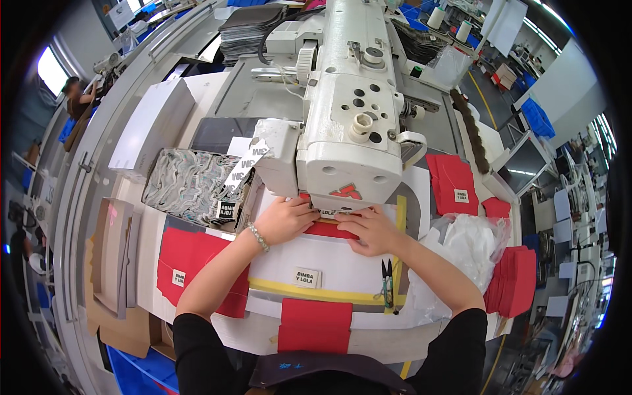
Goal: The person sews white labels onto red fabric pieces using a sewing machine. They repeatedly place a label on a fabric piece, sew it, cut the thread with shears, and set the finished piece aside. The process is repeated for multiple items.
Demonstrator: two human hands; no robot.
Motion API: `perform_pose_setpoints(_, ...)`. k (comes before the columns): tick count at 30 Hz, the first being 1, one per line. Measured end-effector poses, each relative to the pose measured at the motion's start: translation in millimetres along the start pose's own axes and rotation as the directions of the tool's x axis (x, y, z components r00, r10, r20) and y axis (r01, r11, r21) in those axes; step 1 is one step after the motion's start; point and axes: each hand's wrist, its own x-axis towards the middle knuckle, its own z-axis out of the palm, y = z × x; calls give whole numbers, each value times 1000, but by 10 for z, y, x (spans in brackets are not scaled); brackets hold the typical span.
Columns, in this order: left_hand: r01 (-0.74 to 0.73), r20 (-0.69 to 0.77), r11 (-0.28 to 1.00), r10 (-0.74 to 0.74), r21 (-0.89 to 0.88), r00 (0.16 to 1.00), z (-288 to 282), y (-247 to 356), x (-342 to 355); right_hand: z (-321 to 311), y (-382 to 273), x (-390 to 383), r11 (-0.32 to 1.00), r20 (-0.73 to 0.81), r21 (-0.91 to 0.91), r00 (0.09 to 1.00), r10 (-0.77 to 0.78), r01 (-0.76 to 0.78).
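Note:
Under the head of a white sewing machine (352, 155) lies a red fabric piece (329, 230) with a small pale woven label (327, 214) on it. My left hand (288, 219) presses its closed fingers at the label's left side. From the right, my right hand (368, 232) holds the piece with bent fingers by the label's other edge. The machine head hides the needle and some fingertips. Nearer me, another pale label (307, 277) rests on the white work plate (276, 260), bordered by yellow tape. Thread snips (387, 284) lie to its right.
An open box of bundled label strips (191, 184) stands left, beside a long white box (153, 125). Red pieces (197, 260) lie at left, others (453, 181) at right. A red stack (513, 282) sits beside a clear plastic bag (461, 247). A folded red piece (315, 326) lies near me.

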Motion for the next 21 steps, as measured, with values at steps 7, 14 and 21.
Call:
perform_pose_setpoints(7,15,54,986,-6,-169,999,30,-69,54,-43,-25,41,1000,-9,-11,1000,-9,8)
perform_pose_setpoints(14,113,132,943,-75,-312,988,7,-51,119,-19,-21,43,999,-16,-6,999,50,-50)
perform_pose_setpoints(21,108,141,933,-63,-344,988,-5,-47,165,-10,-21,66,999,-41,-17,998,36,-37)
